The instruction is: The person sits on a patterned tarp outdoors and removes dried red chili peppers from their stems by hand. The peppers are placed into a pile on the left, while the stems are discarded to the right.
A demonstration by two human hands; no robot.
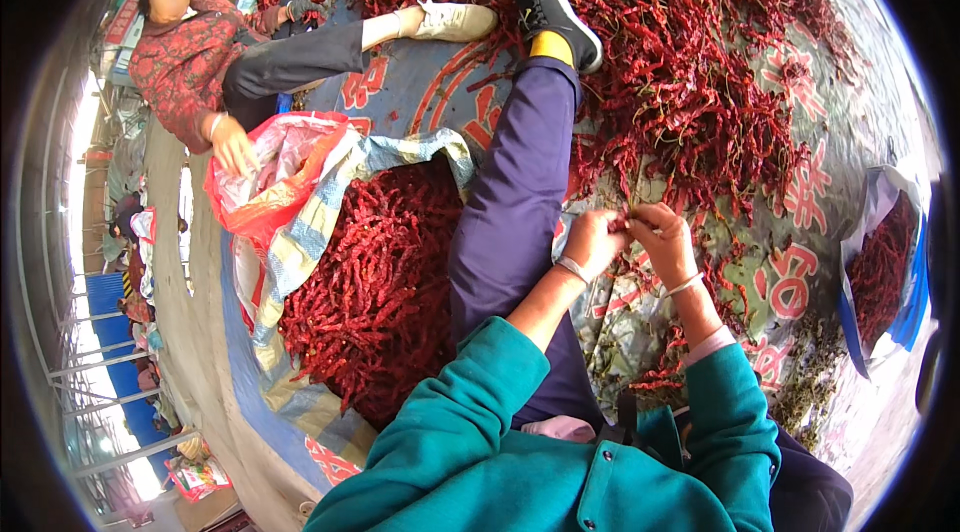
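Observation:
My left hand (594, 242) and my right hand (664, 244) meet in front of me, fingers pinched together on a small dried red chilli (622, 223), mostly hidden by the fingertips. Just beyond them lies a large heap of dried red chillies (680, 62), spread over a printed tarp (800, 192). Loose chillies and stem bits are scattered below my hands. To the left of my outstretched leg (515, 192), an open checked woven sack (300, 277) holds many more dried chillies (375, 282).
At the upper left another person (190, 62) sits with a leg stretched toward the heap, one hand at a red plastic bag (260, 212). A blue-and-white sack (885, 272) with chillies stands at the right. Stem debris (810, 372) lies nearby.

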